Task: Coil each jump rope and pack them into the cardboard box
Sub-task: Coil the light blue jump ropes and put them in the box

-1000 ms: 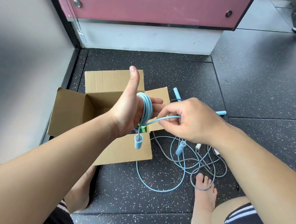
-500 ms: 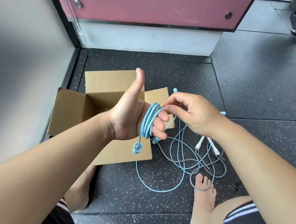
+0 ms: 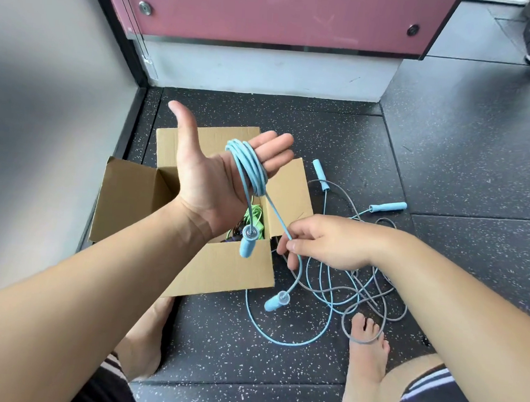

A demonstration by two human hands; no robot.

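Speckled black rubber flooring fills the frame, with a maroon panel along the top. We have the light blue jump rope [image 3: 248, 165] coiled in several loops around our left hand [image 3: 218, 178], just above centre; one handle [image 3: 247, 243] dangles below the wrist over the cardboard box [image 3: 221, 270], the other handle [image 3: 275, 301] hangs lower, near the floor. Our left hand is palm up, thumb raised, fingers [image 3: 273, 152] spread flat, so the loops merely rest around them. Our right hand [image 3: 326, 242], centre right, pinches the free tail between thumb and forefinger. We judge the winding nearly done; next we should wrap the short tail, then lower the coil into the box beside the green rope [image 3: 254, 216]. More ropes [image 3: 358, 289] lie tangled on the floor, lower right.
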